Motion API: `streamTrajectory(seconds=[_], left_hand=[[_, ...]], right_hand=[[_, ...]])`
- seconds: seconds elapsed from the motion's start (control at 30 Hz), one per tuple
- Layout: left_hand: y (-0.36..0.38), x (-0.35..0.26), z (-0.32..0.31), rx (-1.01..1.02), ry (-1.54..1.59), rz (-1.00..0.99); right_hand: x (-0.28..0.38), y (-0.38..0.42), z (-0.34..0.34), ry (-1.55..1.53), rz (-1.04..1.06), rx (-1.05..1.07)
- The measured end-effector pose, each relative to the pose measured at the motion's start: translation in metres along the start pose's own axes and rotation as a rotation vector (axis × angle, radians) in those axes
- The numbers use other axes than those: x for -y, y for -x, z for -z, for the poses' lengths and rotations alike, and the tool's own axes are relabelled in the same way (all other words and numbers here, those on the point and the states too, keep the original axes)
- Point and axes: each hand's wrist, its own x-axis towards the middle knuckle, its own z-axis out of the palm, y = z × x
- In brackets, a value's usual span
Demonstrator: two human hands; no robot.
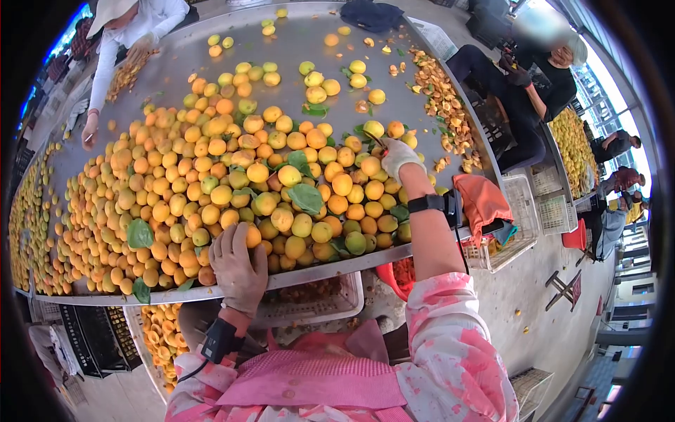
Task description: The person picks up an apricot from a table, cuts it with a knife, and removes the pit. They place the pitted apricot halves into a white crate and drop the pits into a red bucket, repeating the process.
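Note:
Many orange and yellow-green apricots (204, 162) are heaped on a metal table (281, 60). My left hand (239, 271), in a pale glove, rests over the table's near edge, its fingers at the front apricots; whether it holds one is hard to tell. At the right side of the heap, my right hand (401, 158), also gloved, is closed round a small tool with a dark, thin tip (375, 141). The tip lies close to a yellow apricot (373, 129). Green leaves (306, 198) lie among the fruit.
Cut pieces (443, 98) lie along the table's right side, beside a red-orange bag (481, 204). A co-worker (133, 35) reaches in from the upper left; another (527, 91) sits at the right. Below the edge are a white crate (351, 295) and halved fruit (163, 337).

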Motion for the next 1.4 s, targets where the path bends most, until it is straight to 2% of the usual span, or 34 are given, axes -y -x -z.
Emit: streamTrajectory(seconds=[0.17,0.27,0.3,0.37,0.4,0.5,0.6,0.7,0.73,0.8,0.87,0.93,1.0,1.1,1.2,1.27,1.33,1.37,1.4], left_hand=[[0.0,-0.001,-0.001,-0.001,-0.008,-0.005],[0.0,-0.002,0.0,-0.006,0.004,-0.009],[0.0,-0.002,0.001,-0.011,0.002,-0.006],[0.002,-0.002,0.0,-0.016,0.004,-0.006],[0.003,0.0,-0.001,-0.045,0.01,-0.005],[0.005,0.001,-0.004,-0.104,0.034,-0.014],[0.008,0.0,-0.001,-0.153,0.056,-0.03],[0.015,0.003,0.004,-0.27,0.185,-0.166],[0.023,-0.006,0.011,-0.26,0.279,-0.141],[0.052,-0.028,0.01,-0.165,0.878,-0.008],[0.081,-0.048,0.035,0.326,1.224,0.188],[0.098,-0.074,0.071,0.674,1.657,0.219],[0.11,-0.088,0.084,0.823,1.74,0.276],[0.121,-0.088,0.088,0.969,1.737,0.393],[0.132,-0.086,0.096,0.975,1.821,0.361],[0.135,-0.078,0.102,0.982,1.783,0.436],[0.13,-0.071,0.103,1.078,1.72,0.474],[0.13,-0.073,0.107,0.931,1.418,0.09],[0.128,-0.075,0.109,0.706,1.069,-0.193]], right_hand=[[-0.008,-0.003,-0.006,0.056,0.0,-0.018],[-0.028,-0.002,-0.008,-0.085,0.001,-0.148],[-0.034,0.003,-0.005,-0.258,-0.023,-0.164],[-0.026,0.046,0.012,-0.644,-0.017,-0.149],[-0.023,0.069,0.017,-0.644,-0.025,-0.153],[-0.022,0.134,0.023,-1.05,0.113,-0.089],[-0.018,0.199,0.017,-1.205,0.158,0.017],[-0.005,0.263,-0.007,-1.277,0.203,0.06],[0.0,0.284,-0.012,-1.298,0.216,0.095],[0.009,0.32,-0.025,-1.326,0.153,0.123],[0.015,0.352,-0.04,-1.336,0.157,0.081],[0.016,0.372,-0.06,-1.3,0.185,0.075],[0.022,0.393,-0.067,-1.244,0.249,0.078],[0.022,0.421,-0.078,-1.175,0.177,0.144],[0.019,0.443,-0.068,-1.181,0.141,0.169],[0.009,0.45,-0.077,-1.219,0.201,0.001],[-0.005,0.456,-0.065,-1.161,0.102,0.118],[-0.009,0.455,-0.074,-1.092,0.21,0.023],[-0.019,0.453,-0.086,-1.009,0.316,-0.101]])
